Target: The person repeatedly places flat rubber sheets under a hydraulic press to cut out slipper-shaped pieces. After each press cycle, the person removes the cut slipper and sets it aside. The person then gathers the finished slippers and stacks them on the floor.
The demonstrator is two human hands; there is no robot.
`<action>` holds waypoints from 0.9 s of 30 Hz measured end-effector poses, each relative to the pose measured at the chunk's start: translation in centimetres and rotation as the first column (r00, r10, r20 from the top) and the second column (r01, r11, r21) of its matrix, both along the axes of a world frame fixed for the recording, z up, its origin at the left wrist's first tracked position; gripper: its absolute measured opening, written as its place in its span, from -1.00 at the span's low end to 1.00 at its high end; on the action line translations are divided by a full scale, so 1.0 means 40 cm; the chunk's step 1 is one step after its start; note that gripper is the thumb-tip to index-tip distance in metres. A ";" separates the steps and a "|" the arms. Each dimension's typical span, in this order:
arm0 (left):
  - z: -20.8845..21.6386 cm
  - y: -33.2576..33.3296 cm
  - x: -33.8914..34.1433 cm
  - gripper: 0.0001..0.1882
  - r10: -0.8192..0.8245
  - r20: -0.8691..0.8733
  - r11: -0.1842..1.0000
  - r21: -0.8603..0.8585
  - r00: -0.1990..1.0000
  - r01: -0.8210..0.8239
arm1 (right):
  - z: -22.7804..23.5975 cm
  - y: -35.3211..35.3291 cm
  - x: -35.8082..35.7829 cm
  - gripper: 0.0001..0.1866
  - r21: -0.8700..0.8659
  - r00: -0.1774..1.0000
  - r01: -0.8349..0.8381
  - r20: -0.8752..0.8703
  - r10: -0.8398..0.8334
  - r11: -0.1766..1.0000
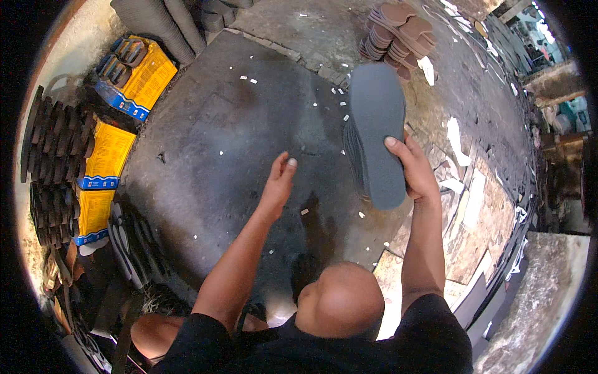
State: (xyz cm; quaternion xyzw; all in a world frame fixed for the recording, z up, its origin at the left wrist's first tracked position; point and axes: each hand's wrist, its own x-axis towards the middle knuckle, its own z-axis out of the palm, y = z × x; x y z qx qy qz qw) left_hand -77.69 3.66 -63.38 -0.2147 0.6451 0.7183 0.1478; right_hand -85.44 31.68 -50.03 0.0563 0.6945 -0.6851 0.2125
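Note:
My right hand (414, 168) grips a stack of dark grey shoe soles (375, 124), thumb flat on the top sole and the fingers out of sight at the far edge. The stack is held up above the floor, its lower layers fanning out a little on the left side. My left hand (279, 181) is apart from it, above the floor, thumb and fingers pointing away from me. Nothing shows in that hand, and its fingers are loosely open, partly hidden behind the thumb.
Brown soles (398, 34) lie piled at the far right. Along the left wall stand dark sole stacks (59, 137) and yellow-and-blue packages (109, 153). Tall grey stacks (156, 25) stand far left. White scraps (458, 143) and worn boards (461, 230) lie on the right.

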 end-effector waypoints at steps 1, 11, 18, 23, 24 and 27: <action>-0.038 0.018 -0.006 -0.12 -0.017 0.051 1.000 0.002 0.999 0.017 | -0.059 0.053 -0.012 -0.04 0.116 0.999 0.033 0.015 -0.035 0.993; -0.255 0.371 -0.143 0.11 -0.149 0.133 0.974 0.192 0.980 0.122 | -0.161 0.196 -0.030 -0.22 0.231 0.966 0.253 -0.002 -0.259 0.940; -0.215 0.459 -0.211 0.29 -0.185 0.168 0.946 0.297 0.968 0.130 | -0.179 0.313 -0.060 -0.34 0.248 0.951 0.305 -0.026 -0.309 0.919; -0.176 0.284 -0.143 0.26 -0.042 0.052 0.988 0.153 0.998 0.034 | -0.211 0.191 -0.040 -0.39 -0.021 0.947 0.305 0.114 -0.301 0.952; -0.138 0.224 -0.116 0.27 -0.011 0.041 0.997 0.074 0.999 0.008 | -0.235 0.146 -0.018 -0.42 -0.059 0.941 0.325 0.117 -0.317 0.944; -0.065 -0.002 -0.038 0.26 0.139 -0.082 0.979 -0.136 0.987 -0.149 | -0.324 -0.042 0.009 -0.46 -0.206 0.951 0.296 0.158 -0.266 0.933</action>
